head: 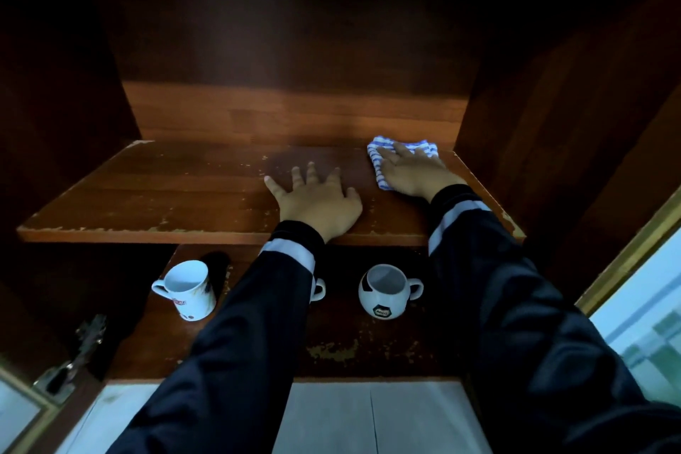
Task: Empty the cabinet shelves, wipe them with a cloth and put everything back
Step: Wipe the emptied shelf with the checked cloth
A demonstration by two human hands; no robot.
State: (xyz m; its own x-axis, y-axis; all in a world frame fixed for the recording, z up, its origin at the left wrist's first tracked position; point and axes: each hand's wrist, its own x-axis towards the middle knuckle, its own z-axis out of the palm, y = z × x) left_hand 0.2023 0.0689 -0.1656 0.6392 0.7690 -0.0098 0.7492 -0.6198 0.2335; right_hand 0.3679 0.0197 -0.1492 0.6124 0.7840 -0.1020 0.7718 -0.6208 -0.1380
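Blue-and-white striped cloth [379,169] lies at the right rear of the worn wooden upper shelf [166,195], under the right hand [412,171], whose grip is wide, fingers flat and pressing on the fabric. The left hand [318,205] rests palm-down mid-shelf, its grip also wide, fingers spread, holding nothing. On the lower shelf [331,346] stand a white mug [188,289] at the left and a football-patterned mug [383,291] further right, well apart.
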